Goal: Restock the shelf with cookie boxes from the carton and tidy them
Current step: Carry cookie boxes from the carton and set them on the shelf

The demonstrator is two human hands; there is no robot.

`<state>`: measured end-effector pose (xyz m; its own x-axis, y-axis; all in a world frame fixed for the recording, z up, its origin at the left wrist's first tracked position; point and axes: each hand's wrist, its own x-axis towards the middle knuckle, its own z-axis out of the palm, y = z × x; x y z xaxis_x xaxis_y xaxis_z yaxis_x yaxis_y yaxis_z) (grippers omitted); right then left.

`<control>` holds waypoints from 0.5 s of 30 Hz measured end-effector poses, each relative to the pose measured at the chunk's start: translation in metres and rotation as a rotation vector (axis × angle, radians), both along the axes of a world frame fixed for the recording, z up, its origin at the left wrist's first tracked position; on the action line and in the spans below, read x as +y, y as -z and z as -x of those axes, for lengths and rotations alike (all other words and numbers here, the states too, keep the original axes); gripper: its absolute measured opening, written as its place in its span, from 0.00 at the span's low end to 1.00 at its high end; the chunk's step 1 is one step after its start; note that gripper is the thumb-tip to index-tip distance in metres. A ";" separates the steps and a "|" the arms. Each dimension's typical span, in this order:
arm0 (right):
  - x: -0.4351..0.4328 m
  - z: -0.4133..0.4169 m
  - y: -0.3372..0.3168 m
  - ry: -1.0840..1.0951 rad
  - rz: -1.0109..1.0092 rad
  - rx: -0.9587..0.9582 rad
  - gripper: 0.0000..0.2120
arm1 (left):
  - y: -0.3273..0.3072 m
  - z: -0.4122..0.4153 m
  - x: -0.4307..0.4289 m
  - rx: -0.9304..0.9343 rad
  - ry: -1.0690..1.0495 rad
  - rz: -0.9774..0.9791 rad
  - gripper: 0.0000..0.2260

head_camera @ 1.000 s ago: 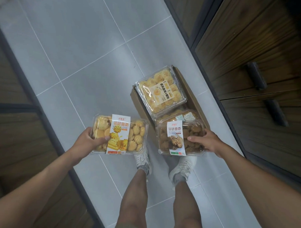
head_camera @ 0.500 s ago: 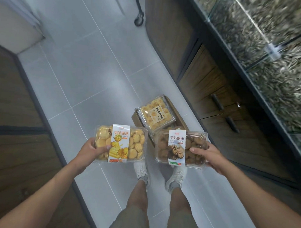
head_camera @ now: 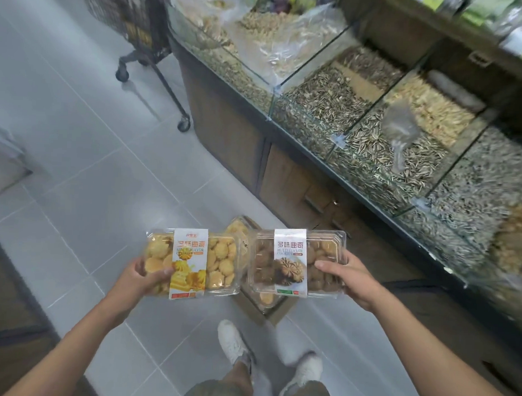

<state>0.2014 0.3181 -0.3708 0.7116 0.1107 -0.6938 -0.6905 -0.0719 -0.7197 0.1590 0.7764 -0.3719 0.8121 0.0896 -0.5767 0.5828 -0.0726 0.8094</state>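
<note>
Head view: my left hand (head_camera: 135,278) grips a clear plastic box of yellow cookies (head_camera: 219,261), thumb on its lid and fingers curled beneath, just left of and above the brown cardboard carton (head_camera: 254,308). My right hand (head_camera: 351,278) clamps a clear plastic box of brown cookies (head_camera: 319,259) directly above that carton.

On yellow box label (head_camera: 189,263), brown box label (head_camera: 290,262): 多味曲奇, MULTI FLAVOR COOKIES.
</note>
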 end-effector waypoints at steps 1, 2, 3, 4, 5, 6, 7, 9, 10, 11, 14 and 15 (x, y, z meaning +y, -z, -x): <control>-0.005 0.005 -0.008 0.024 -0.019 -0.025 0.36 | -0.006 -0.002 -0.003 -0.020 0.010 0.007 0.45; -0.012 0.010 -0.015 0.055 -0.038 -0.044 0.36 | -0.012 -0.005 -0.009 -0.045 0.017 0.019 0.45; -0.019 0.016 -0.021 0.091 -0.057 -0.061 0.36 | -0.017 -0.008 -0.013 -0.066 0.028 0.030 0.48; -0.027 0.023 -0.027 0.126 -0.075 -0.078 0.37 | -0.021 -0.009 -0.018 -0.087 0.046 0.037 0.51; -0.034 0.030 -0.031 0.161 -0.087 -0.094 0.38 | -0.027 -0.011 -0.025 -0.106 0.072 0.044 0.52; -0.043 0.038 -0.037 0.193 -0.095 -0.111 0.40 | -0.032 -0.012 -0.032 -0.124 0.094 0.051 0.52; -0.051 0.047 -0.042 0.224 -0.098 -0.131 0.41 | -0.037 -0.013 -0.039 -0.144 0.119 0.063 0.50; -0.067 0.067 -0.055 0.273 -0.079 -0.176 0.46 | -0.044 -0.011 -0.057 -0.173 0.157 0.073 0.50; -0.076 0.078 -0.061 0.296 -0.063 -0.198 0.49 | -0.048 -0.010 -0.066 -0.183 0.176 0.081 0.51; -0.085 0.091 -0.067 0.320 -0.057 -0.218 0.51 | -0.052 -0.007 -0.077 -0.193 0.196 0.089 0.51; -0.114 0.134 -0.080 0.406 -0.091 -0.255 0.49 | -0.064 0.005 -0.113 -0.219 0.258 0.106 0.51; -0.124 0.150 -0.083 0.437 -0.101 -0.266 0.48 | -0.068 0.011 -0.126 -0.222 0.281 0.116 0.51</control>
